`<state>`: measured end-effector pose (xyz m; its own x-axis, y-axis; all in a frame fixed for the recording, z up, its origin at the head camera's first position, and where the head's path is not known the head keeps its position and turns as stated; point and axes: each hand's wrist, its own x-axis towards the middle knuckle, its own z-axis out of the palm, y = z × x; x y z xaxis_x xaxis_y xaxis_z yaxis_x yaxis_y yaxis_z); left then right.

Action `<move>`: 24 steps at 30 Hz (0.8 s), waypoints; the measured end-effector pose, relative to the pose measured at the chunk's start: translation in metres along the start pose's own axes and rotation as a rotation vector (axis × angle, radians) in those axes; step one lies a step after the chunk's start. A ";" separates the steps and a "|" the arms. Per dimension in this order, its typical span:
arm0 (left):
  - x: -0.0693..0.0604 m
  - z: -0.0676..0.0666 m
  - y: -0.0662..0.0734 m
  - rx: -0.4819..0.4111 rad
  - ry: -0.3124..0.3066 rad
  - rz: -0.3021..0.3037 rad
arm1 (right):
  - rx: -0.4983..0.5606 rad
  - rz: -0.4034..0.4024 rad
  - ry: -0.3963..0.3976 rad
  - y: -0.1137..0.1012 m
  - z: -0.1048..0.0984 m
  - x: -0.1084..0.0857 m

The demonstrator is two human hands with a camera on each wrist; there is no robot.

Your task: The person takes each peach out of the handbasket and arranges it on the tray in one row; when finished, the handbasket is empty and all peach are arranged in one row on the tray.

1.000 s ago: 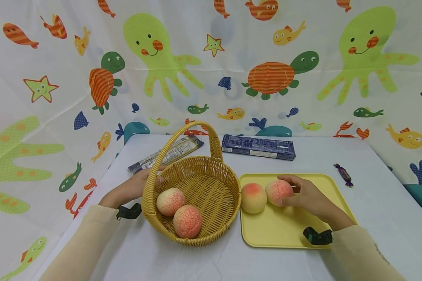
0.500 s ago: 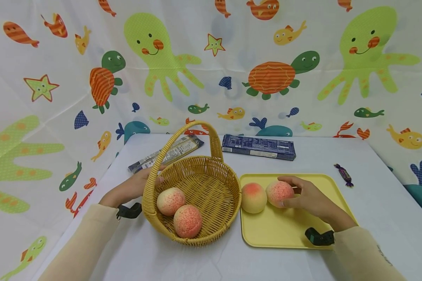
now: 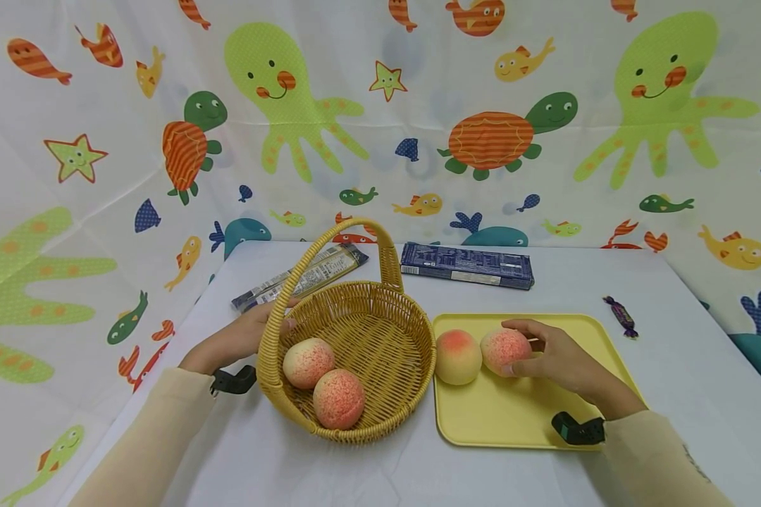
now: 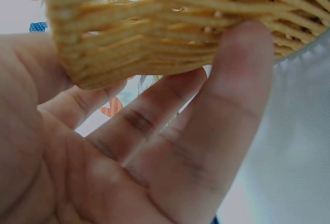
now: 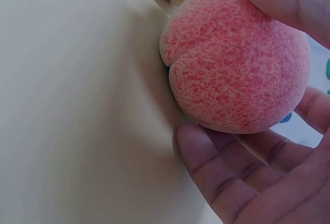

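A peach with pink speckles sits at the back of the yellow tray. My right hand holds this peach from the right, thumb on one side and fingers round the other. A second, yellow peach with a red top lies beside it, toward the basket. On the left, the wicker basket carries two speckled peaches, one pale and one pinker. My left hand grips the basket's left side; the wrist view shows a digit pressed on the woven wall and other fingers partly behind it.
Behind the basket lie long dark-and-beige packets. A flat blue box lies at the table's back, and a purple wrapped candy right of the tray. The basket's tall handle arches over its left part. A printed curtain hangs behind.
Almost nothing differs. My right hand and the speckled peach have shifted very slightly to the right; the left hand and basket stay where they were.
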<state>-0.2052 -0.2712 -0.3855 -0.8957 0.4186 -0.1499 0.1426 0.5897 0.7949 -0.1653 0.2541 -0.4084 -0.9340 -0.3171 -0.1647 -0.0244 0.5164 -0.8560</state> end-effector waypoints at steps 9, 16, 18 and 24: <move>-0.001 0.001 0.001 0.004 0.006 -0.008 | 0.009 -0.004 -0.014 0.002 -0.001 0.000; -0.002 0.001 0.002 -0.004 0.013 0.002 | 0.008 -0.014 -0.015 0.002 -0.001 0.000; -0.003 0.001 0.002 -0.005 0.015 0.013 | -0.005 -0.018 -0.013 0.001 -0.001 -0.001; -0.001 0.001 0.002 -0.016 0.005 0.008 | -0.079 -0.024 0.021 -0.005 -0.003 -0.004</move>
<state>-0.2035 -0.2693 -0.3845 -0.8968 0.4196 -0.1402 0.1431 0.5751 0.8055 -0.1625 0.2552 -0.4020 -0.9402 -0.3136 -0.1330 -0.0745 0.5701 -0.8182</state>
